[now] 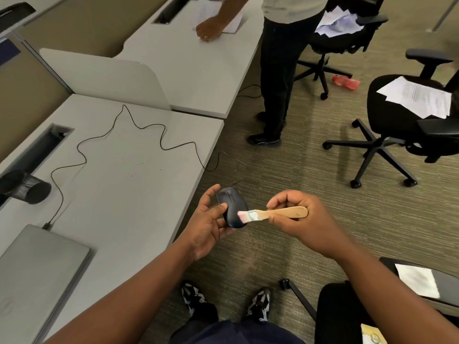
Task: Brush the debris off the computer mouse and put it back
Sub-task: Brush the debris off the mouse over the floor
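A black wired computer mouse (232,206) rests in my left hand (207,224), held over the carpet just off the desk's front edge. My right hand (301,219) grips a small brush (273,214) by its wooden handle. The pale bristles touch the rear right side of the mouse. The mouse's thin black cable (139,126) snakes across the grey desk (119,194) and drops over its edge toward the mouse.
A closed grey laptop (34,266) lies at the desk's near left, a tipped black mesh cup (27,187) behind it. Another person (280,70) stands at the neighbouring desk. Office chairs with papers (402,115) stand on the carpet to the right.
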